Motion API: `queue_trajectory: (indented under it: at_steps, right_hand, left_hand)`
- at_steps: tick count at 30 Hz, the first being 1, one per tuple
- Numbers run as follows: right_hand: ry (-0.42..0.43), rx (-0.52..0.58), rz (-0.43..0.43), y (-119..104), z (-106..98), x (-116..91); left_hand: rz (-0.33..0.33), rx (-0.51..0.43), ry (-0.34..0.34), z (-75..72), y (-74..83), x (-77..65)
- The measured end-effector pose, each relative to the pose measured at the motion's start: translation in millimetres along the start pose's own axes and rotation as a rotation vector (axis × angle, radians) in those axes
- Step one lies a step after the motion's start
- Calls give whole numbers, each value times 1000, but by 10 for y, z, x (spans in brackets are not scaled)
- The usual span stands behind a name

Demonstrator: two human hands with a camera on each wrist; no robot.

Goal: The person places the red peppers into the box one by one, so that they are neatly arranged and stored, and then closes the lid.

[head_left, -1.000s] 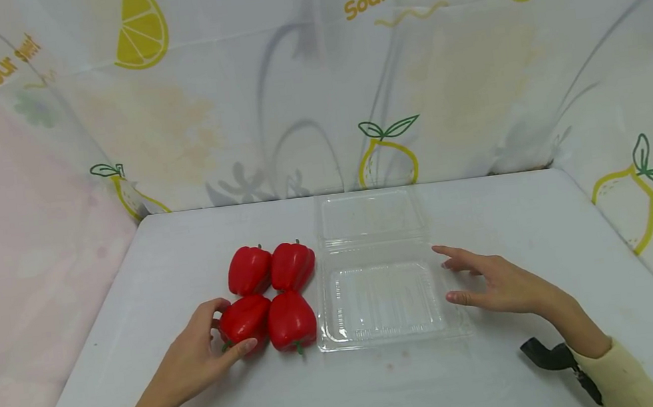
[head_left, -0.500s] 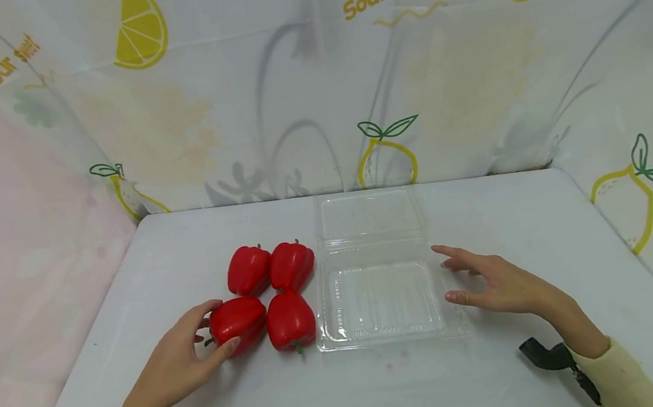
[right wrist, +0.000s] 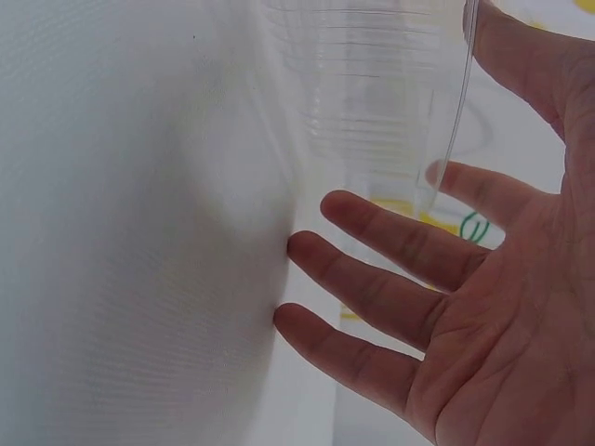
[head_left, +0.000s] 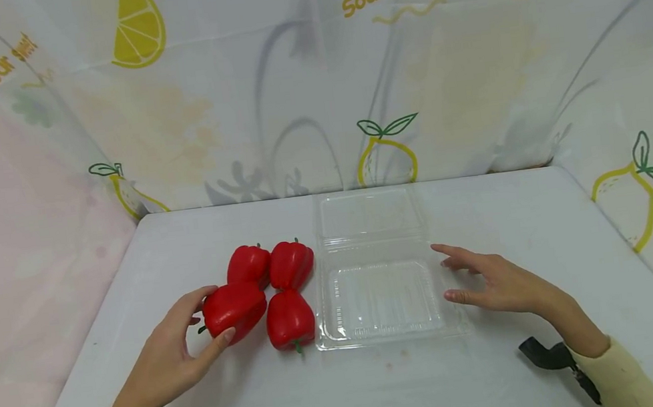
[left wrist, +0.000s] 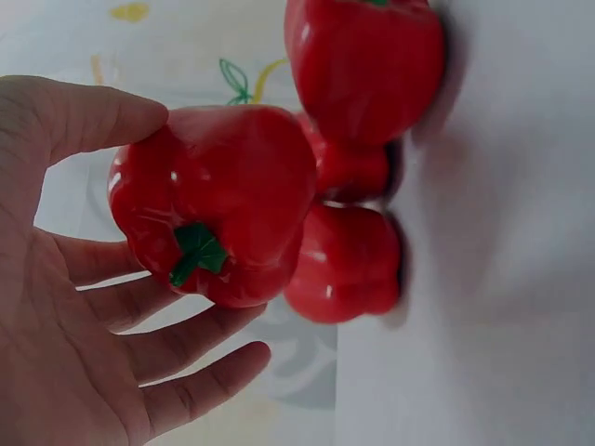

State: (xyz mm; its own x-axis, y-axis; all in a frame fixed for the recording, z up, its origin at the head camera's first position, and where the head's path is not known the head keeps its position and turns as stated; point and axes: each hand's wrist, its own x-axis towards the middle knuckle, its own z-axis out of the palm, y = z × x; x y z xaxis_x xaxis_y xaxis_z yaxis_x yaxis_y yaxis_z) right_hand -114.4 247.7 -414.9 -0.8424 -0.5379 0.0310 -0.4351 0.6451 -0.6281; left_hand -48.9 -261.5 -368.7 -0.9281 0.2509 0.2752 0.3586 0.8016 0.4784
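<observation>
My left hand (head_left: 165, 357) holds a red bell pepper (head_left: 233, 311) between thumb and fingers. In the left wrist view this bell pepper (left wrist: 218, 195) is raised off the table, its green stem facing the palm. Right of it, several more red bell peppers sit on the table: one at the front (head_left: 290, 320), two behind. An open, hinged clear plastic clamshell box (head_left: 383, 301) lies beside them, its lid (head_left: 370, 215) folded back. At the box's right side my right hand (head_left: 495, 283) rests with fingers extended and holds nothing. In the right wrist view its thumb and index finger are at the box's rim (right wrist: 456, 121).
The white table (head_left: 515, 215) backs onto a lemon-printed cloth (head_left: 452, 82). A pink-toned cloth (head_left: 26, 278) hangs at the left. Black wrist-camera mounts (head_left: 552, 354) show below the right forearm and at the left wrist.
My left hand has drawn one bell pepper leftward, away from the front-right one, and lifted it off the table. The right hand, the box and the other bell peppers stay in place.
</observation>
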Motion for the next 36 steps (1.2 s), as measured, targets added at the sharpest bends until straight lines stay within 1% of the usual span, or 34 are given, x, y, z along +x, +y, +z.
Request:
queue_trajectory:
  at_steps: [5, 8, 14, 18, 22, 26, 30, 36]
  right_hand:
    - [-4, 8, 0, -8, -4, -4]
    - [-8, 11, 0, -21, -11, -3]
    - [-13, 4, 1, -22, -16, 5]
    - [-15, 7, 9, -19, -11, 1]
    - [-16, 0, 20, -13, -3, -4]
    - [-17, -1, 29, -25, -1, -7]
    - [-18, -7, 35, -41, -3, -7]
    - [-20, -9, 35, -49, -6, -2]
  left_hand:
    - [78, -63, 12, 75, 116, 64]
    - [103, -86, 6, 115, 195, 109]
    - [124, -114, 10, 180, 323, 195]
    - [154, -142, 8, 212, 405, 243]
    - [170, -170, -3, 256, 489, 288]
    - [180, -191, -6, 323, 556, 336]
    - [208, -221, -8, 394, 616, 389]
    - [259, -257, -33, 505, 706, 450]
